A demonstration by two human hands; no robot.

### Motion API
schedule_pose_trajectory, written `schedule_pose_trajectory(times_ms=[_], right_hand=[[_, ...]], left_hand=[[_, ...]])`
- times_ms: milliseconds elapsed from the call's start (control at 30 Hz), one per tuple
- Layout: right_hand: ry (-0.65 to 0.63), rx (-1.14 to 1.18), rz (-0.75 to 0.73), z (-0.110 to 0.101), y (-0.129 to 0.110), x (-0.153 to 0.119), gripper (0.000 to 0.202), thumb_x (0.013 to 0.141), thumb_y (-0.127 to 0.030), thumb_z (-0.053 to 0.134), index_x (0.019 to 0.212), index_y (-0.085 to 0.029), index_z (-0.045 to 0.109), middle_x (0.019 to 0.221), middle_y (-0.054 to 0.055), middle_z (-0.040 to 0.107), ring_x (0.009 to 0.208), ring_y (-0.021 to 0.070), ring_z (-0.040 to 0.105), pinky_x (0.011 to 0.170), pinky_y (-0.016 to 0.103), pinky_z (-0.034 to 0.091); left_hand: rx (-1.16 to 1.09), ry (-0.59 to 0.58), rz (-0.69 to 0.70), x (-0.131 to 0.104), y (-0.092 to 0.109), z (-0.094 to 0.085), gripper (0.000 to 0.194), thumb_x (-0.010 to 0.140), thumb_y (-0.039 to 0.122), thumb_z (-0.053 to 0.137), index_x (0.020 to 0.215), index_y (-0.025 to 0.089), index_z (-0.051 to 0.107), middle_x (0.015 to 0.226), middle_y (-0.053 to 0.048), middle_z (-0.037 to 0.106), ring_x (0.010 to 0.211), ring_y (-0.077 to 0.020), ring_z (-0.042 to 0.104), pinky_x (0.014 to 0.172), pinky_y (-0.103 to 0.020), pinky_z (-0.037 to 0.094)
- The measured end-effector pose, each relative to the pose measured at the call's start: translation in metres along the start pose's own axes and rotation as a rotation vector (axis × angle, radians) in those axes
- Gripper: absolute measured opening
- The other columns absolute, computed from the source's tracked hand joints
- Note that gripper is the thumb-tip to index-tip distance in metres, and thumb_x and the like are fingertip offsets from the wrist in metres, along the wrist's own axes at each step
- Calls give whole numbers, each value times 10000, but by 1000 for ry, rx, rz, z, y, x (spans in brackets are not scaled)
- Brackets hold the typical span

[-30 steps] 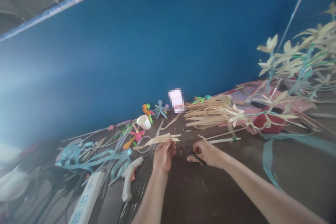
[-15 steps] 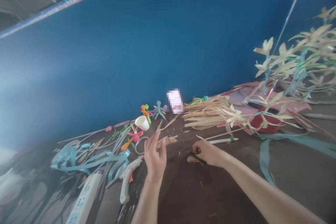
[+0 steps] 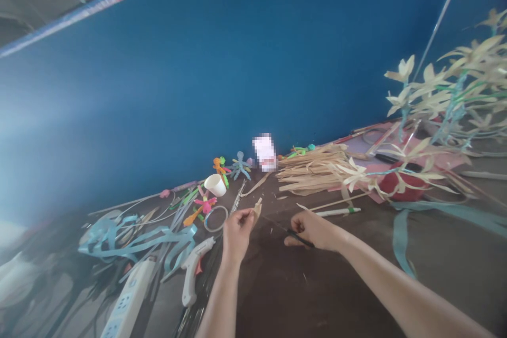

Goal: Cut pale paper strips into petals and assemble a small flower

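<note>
A short piece of tan strip [image 3: 257, 209] is pinched in my left hand [image 3: 238, 229], its end pointing up and away from me. My right hand [image 3: 309, 229] is closed on a thin dark tool [image 3: 299, 237], whose narrow tip points left toward the strip. A gap separates the two hands. Just beyond my right hand lies a white stick with a green band [image 3: 336, 212]. A pile of tan strips [image 3: 311, 169] rests farther back.
Left of my left hand are a glue gun [image 3: 192, 269], a tape ring [image 3: 216, 219], a paper cup [image 3: 215, 185], blue ribbon [image 3: 146, 240] and a power strip [image 3: 129, 296]. Pale flowers [image 3: 451, 82] stand at the right, before a blue wall [image 3: 237, 63].
My left hand has gone from open fingers to a pinch and lifted the tan strip piece off the table. My right hand has barely moved and still holds the dark tool.
</note>
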State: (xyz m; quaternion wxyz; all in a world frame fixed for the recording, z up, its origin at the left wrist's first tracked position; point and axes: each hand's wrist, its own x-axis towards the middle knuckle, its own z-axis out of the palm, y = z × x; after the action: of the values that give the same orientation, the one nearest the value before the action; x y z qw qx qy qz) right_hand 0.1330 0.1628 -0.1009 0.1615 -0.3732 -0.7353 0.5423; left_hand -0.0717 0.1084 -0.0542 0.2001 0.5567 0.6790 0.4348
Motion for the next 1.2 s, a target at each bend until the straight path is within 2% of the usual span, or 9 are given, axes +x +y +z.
schedule_pose_trajectory(times_ms=[267, 533, 700, 1200], right_hand=[[-9, 4, -14, 0, -1, -1, 368, 567, -464, 623, 540, -160, 418, 422, -46, 474, 386, 56, 365, 352, 150, 245], [-52, 3, -24, 0, -2, -2, 360, 587, -469, 611, 553, -157, 435, 430, -40, 494, 394, 59, 370, 356, 149, 260], [-63, 1, -20, -1, 0, -2, 361, 583, -471, 612, 554, -157, 437, 435, -42, 494, 395, 59, 374, 354, 148, 257], [-24, 19, -9, 4, -1, -1, 392, 574, -511, 604, 539, -153, 450, 422, -42, 491, 386, 56, 363, 357, 156, 258]], left_hand=[[-268, -66, -176, 2, -8, 1, 321, 657, 374, 570, 837, 122, 656, 764, -52, 667, 721, -189, 576, 675, -259, 390], [-617, -121, -319, 1, -13, 6, 278, 614, 312, 642, 817, 124, 658, 694, -40, 661, 611, -136, 572, 602, -220, 390], [-643, -152, -328, 0, -14, 6, 280, 606, 303, 655, 812, 114, 657, 666, -42, 651, 595, -124, 566, 590, -209, 389], [-687, -129, -384, 0, -19, 9, 268, 598, 303, 662, 796, 123, 652, 666, -42, 644, 581, -133, 570, 568, -223, 407]])
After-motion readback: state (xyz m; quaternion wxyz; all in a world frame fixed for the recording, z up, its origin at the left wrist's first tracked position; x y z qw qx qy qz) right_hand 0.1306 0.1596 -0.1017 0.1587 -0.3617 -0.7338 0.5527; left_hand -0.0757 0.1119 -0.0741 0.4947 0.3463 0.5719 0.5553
